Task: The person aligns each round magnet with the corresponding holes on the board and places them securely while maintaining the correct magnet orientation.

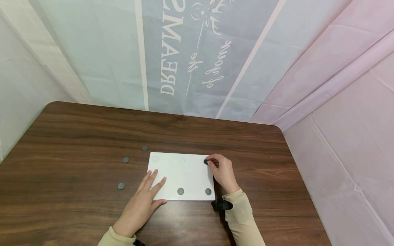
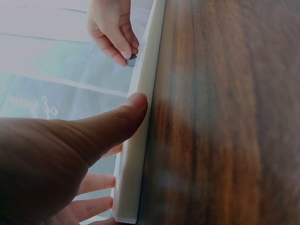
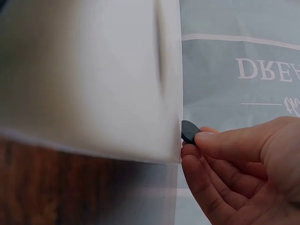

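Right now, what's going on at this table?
A person's right hand pinches a dark disc at the far right corner of a white board. The left hand rests on the board, fingers spread. Two discs sit along its near side; three discs lie on the table to its left.

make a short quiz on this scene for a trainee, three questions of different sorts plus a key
1. True or false: the left hand is held away from the white board, with none of its fingers on it.

2. In the head view, how many dark discs lie on the table, off the white board?
a) one
b) three
c) five

3. Fill in, as the person sees it: the right hand pinches a dark disc at the white board's ____ right corner.

Key:
1. False; its fingers rest on the white board.
2. b
3. far
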Available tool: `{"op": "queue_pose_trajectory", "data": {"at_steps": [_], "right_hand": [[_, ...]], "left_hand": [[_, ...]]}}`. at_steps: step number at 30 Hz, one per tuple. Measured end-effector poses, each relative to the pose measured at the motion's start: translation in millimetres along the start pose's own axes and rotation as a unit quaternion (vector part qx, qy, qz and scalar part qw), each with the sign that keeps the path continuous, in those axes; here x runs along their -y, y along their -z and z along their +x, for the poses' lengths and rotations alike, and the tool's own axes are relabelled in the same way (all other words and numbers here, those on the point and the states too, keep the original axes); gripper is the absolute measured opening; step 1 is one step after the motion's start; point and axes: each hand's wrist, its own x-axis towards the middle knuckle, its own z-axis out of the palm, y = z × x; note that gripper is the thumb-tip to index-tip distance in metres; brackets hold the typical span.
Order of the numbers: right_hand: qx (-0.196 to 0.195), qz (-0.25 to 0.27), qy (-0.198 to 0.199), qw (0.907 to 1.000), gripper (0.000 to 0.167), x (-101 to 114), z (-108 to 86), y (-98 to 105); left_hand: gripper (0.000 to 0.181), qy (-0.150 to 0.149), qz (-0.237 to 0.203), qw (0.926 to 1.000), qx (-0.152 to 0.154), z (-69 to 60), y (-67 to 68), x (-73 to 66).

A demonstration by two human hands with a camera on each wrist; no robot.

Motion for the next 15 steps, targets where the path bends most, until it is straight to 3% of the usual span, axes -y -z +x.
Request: {"op": "queue_pose_trajectory", "data": {"at_steps": [15], "right_hand": [[0.005, -0.010, -0.007, 0.9999, 0.014, 0.2, 3.6, -1.2]], "left_hand": [[0.061, -0.001, 0.002, 1.0000, 0.003, 0.5, 0.6, 0.3]]}}
